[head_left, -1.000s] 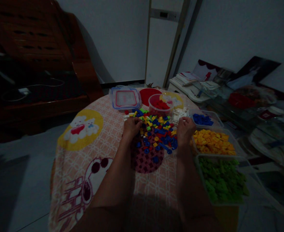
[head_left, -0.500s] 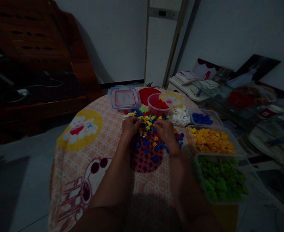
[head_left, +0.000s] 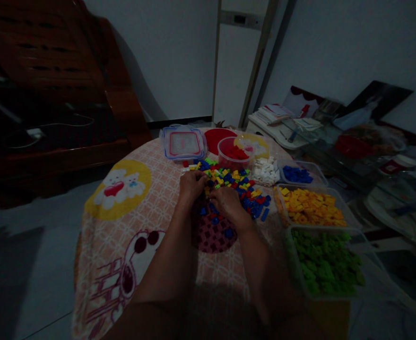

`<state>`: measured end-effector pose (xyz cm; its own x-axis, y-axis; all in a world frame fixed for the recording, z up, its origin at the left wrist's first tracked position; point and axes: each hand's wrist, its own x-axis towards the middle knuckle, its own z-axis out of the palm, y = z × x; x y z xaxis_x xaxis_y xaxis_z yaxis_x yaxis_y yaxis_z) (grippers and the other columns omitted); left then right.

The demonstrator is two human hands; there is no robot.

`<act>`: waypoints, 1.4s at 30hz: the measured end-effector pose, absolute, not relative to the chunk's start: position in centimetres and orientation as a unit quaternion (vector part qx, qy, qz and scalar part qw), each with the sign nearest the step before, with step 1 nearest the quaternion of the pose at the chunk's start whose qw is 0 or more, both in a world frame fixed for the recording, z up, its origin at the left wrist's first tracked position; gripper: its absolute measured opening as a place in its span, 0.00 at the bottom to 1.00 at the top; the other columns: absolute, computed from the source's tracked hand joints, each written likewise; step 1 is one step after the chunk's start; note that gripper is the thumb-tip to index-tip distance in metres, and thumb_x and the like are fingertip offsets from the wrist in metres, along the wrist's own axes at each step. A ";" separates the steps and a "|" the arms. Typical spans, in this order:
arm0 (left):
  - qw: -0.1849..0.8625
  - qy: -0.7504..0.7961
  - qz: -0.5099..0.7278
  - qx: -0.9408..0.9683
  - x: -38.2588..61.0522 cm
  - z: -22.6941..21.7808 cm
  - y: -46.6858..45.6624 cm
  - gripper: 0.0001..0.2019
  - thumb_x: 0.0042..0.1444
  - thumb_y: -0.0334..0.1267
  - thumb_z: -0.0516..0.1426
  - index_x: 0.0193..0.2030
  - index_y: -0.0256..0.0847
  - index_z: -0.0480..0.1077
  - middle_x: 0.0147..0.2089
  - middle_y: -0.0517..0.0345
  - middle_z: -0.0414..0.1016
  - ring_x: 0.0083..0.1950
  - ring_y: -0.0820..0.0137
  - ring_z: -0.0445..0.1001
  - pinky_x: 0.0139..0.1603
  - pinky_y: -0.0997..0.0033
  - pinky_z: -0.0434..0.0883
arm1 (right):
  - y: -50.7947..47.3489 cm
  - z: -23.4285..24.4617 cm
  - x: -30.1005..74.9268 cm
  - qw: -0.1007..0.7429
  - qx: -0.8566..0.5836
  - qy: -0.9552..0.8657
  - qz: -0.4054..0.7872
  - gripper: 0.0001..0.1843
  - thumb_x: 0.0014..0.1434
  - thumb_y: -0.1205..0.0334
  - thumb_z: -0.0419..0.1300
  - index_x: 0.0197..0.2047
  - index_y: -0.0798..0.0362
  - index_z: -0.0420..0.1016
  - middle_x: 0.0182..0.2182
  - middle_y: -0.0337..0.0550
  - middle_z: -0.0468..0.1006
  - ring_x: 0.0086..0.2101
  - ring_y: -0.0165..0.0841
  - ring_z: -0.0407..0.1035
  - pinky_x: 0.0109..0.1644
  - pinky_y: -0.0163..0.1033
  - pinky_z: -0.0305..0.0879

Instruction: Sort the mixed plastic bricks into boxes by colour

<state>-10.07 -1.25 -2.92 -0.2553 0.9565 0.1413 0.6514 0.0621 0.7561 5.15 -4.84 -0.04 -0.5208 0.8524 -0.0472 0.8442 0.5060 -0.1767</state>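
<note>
- While the mixed toy bricks [head_left: 241, 183] are spread loose on the cloth-covered worktop [head_left: 161, 189], their left edge is reached by the left hand [head_left: 192, 185], whose fingers are curled together; whether a brick is pinched there cannot be told.
- The right hand [head_left: 227, 201] is held low at the near middle of the spread, just beside the left hand, with its fingers drawn close to one another; no held piece can be made out.
- Beyond the spread, red bricks [head_left: 237, 152] are contained in a clear round tub [head_left: 234, 165], and to its right white bricks [head_left: 265, 170] are heaped near blue bricks [head_left: 296, 174].
- Along the right side, yellow bricks [head_left: 309, 207] and green bricks [head_left: 325, 264] are kept in separate clear boxes.
- The picking of small pieces from the mixture seems to be the step in hand, with single colours grouped around it.
- For the next move, a careful fingertip pinch on one piece is called for, so that its close-packed neighbours are left undisturbed.
</note>
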 end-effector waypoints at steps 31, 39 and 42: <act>0.193 0.696 0.354 0.594 -10.0 -2.7 -1.4 0.14 0.56 0.42 0.56 0.40 0.41 0.82 0.36 0.54 0.83 0.38 0.63 0.78 0.42 0.68 0.69 | -0.6 -1.2 13.3 0.699 -0.541 -0.346 0.314 0.12 0.50 0.61 0.60 0.40 0.54 0.70 0.24 0.35 0.76 0.24 0.31 0.74 0.28 0.36 0.74; 0.203 0.698 0.366 0.581 -10.0 -2.8 -1.4 0.13 0.56 0.42 0.57 0.39 0.42 0.82 0.35 0.55 0.83 0.37 0.65 0.77 0.40 0.69 0.69 | -0.7 -1.1 13.1 0.684 -0.550 -0.362 0.314 0.12 0.50 0.62 0.59 0.40 0.55 0.73 0.25 0.36 0.77 0.24 0.30 0.74 0.27 0.34 0.74; 0.203 0.704 0.371 0.571 -10.0 -2.9 -1.4 0.13 0.56 0.42 0.57 0.40 0.42 0.82 0.36 0.55 0.83 0.38 0.65 0.77 0.40 0.70 0.69 | -1.2 -0.9 12.1 0.620 -0.571 -0.432 0.321 0.13 0.52 0.59 0.58 0.38 0.56 0.77 0.22 0.36 0.76 0.21 0.30 0.71 0.23 0.33 0.69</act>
